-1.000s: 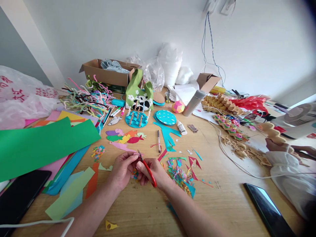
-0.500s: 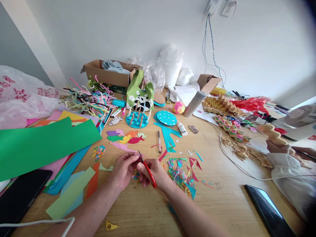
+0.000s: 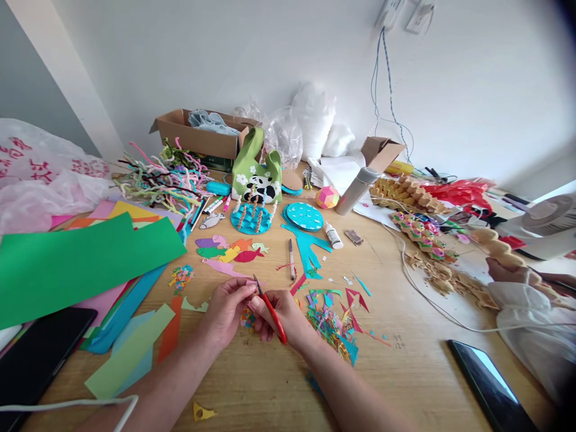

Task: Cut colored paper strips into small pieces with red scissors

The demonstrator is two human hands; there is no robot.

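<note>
My right hand (image 3: 279, 315) is closed around the red-handled scissors (image 3: 273, 318), whose narrow blades point up and away from me. Close beside the blade tips, my left hand (image 3: 230, 306) pinches a small pinkish piece of paper, mostly hidden by the fingertips. Beneath the hands lies a little heap of coloured paper bits (image 3: 247, 318). Just beyond them are a pink paper scrap (image 3: 225, 268) and several coloured paper fish (image 3: 229, 251). To the right spreads a pile of mixed paper offcuts (image 3: 330, 321). A pen (image 3: 291, 259) lies ahead of my right hand.
Green paper sheets (image 3: 85, 258) and a dark tablet-like device (image 3: 49, 354) lie left. A glue bottle (image 3: 333, 235), blue discs (image 3: 304, 216) and a grey cylinder (image 3: 357, 191) stand farther back. Rightward are a phone (image 3: 488, 384), a white cable (image 3: 432, 306) and another person's hand (image 3: 506, 270).
My hands stay nearly in place, with the scissors still at the left fingertips. The whole view has shifted very slightly.
</note>
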